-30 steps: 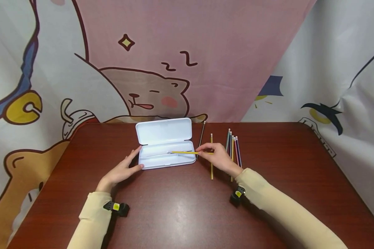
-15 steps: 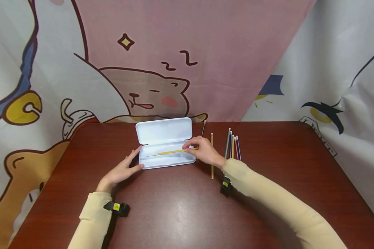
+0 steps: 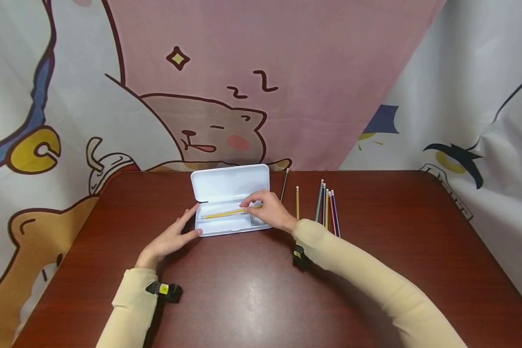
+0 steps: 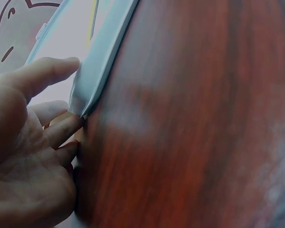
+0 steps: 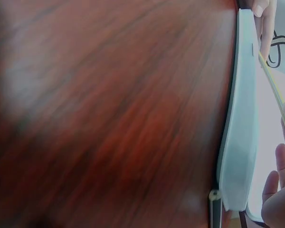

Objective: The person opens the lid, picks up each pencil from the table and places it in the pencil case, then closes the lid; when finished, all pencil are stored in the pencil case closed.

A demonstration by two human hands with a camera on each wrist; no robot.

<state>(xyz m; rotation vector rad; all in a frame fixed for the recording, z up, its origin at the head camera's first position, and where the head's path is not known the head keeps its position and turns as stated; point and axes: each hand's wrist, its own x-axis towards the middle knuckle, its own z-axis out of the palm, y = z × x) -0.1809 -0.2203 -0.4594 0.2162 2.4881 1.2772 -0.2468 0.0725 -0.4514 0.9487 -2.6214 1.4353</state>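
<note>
A white pencil case (image 3: 224, 227) lies on the table with its lid (image 3: 230, 182) raised at the back. My right hand (image 3: 271, 210) pinches a yellow pencil (image 3: 222, 213) near one end, over the case. The pencil's eraser end points left and is close to the case's left end; whether it touches the bottom I cannot tell. At that left end, my left hand (image 3: 167, 241) touches the case with thumb and fingers spread. In the left wrist view the thumb (image 4: 61, 69) reaches the near rim and the other fingers lie at the end wall.
Right of the case, another yellow pencil (image 3: 297, 200) lies on the brown table (image 3: 243, 290), partly behind the right forearm. Farther right is a group of several coloured pencils (image 3: 324, 203). A dark pencil (image 3: 284, 183) lies beside the case's right end. A cartoon-printed cloth (image 3: 313, 96) hangs behind.
My right hand has moved left, carrying the yellow pencil from the case's right end until it lies along the inside of the case. My left hand has stayed in place.
</note>
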